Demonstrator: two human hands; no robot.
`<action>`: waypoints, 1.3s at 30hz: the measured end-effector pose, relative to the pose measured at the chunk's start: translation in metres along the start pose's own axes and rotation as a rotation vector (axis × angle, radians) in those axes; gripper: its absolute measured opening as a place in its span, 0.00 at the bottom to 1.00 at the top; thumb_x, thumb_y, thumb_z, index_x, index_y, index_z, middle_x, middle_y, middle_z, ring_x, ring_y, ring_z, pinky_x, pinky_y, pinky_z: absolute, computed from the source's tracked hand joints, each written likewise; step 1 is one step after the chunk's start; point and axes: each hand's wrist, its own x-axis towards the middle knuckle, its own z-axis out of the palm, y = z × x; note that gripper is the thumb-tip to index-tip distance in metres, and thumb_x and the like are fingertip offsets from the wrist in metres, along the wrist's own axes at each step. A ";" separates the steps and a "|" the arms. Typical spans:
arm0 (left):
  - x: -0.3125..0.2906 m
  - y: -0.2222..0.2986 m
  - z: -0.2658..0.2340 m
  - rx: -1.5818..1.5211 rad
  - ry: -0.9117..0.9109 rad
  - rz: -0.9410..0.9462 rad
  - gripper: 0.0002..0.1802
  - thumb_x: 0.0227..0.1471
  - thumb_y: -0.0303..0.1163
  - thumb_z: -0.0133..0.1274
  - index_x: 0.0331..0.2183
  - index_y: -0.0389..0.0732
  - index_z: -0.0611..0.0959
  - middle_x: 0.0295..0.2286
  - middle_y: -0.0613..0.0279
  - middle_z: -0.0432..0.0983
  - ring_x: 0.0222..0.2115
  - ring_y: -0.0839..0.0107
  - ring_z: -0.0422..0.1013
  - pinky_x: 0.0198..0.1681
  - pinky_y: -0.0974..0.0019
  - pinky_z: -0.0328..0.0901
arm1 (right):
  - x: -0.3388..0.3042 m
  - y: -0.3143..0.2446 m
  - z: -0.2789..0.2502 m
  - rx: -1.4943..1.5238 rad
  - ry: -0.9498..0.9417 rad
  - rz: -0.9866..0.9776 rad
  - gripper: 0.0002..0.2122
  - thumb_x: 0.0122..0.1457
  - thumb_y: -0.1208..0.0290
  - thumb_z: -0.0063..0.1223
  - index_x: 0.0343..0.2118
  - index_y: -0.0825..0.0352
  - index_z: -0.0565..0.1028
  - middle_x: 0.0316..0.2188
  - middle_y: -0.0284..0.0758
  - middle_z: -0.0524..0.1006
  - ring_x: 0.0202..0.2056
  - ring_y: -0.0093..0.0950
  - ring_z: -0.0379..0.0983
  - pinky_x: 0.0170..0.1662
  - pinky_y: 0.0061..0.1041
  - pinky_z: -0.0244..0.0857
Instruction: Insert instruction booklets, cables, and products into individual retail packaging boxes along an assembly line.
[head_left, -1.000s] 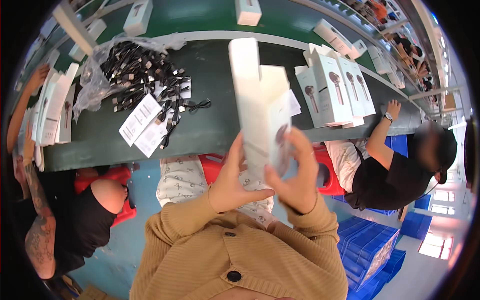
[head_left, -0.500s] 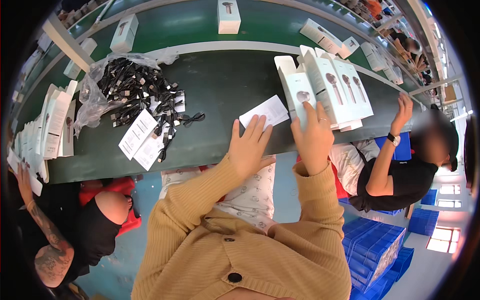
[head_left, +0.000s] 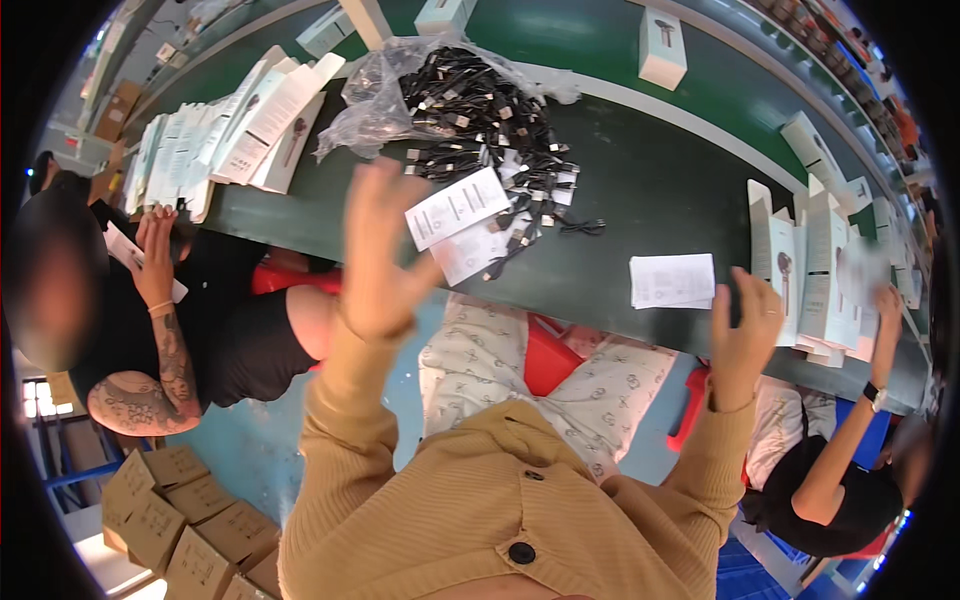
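leaflet stack [head_left: 672,280]: on the desk [head_left: 640,180], just left of right hand [head_left: 745,325]
right hand: fingers parted, well apart from left hand [head_left: 378,260]
left hand: blurred, fingers parted, near two leaflets [head_left: 457,208]
cables [head_left: 485,110]: heaped beyond left hand, to its right

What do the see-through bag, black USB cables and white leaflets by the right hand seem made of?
See-through bag: thin, glossy plastic film, judging by its crinkles and highlights.
Black USB cables: probably plastic or rubber sheathing, dark, with shiny, likely metal plugs.
White leaflets: apparently printed paper, matte and flat; any coating is hard to tell.
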 end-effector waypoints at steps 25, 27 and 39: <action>-0.019 -0.106 -0.099 -0.162 0.323 -0.465 0.48 0.36 0.40 0.68 0.52 0.29 0.60 0.45 0.47 0.65 0.46 0.57 0.67 0.51 0.57 0.61 | 0.001 -0.217 0.102 0.290 -0.190 -0.735 0.19 0.48 0.64 0.54 0.39 0.73 0.74 0.38 0.42 0.74 0.43 0.35 0.67 0.45 0.34 0.59; -0.052 -0.085 -0.084 -0.628 0.350 -0.443 0.47 0.39 0.42 0.67 0.53 0.33 0.58 0.46 0.47 0.65 0.47 0.60 0.67 0.50 0.58 0.63 | -0.007 -0.215 0.103 0.295 -0.177 -0.714 0.16 0.48 0.69 0.50 0.39 0.73 0.74 0.41 0.44 0.74 0.47 0.38 0.67 0.48 0.39 0.60; -0.163 0.026 -0.006 -1.786 -0.057 -0.802 0.61 0.38 0.80 0.38 0.61 0.44 0.53 0.50 0.42 0.65 0.38 0.46 0.72 0.40 0.45 0.70 | 0.034 -0.171 0.071 0.688 0.111 -0.338 0.12 0.41 0.79 0.54 0.33 0.70 0.76 0.28 0.36 0.75 0.30 0.35 0.72 0.33 0.34 0.66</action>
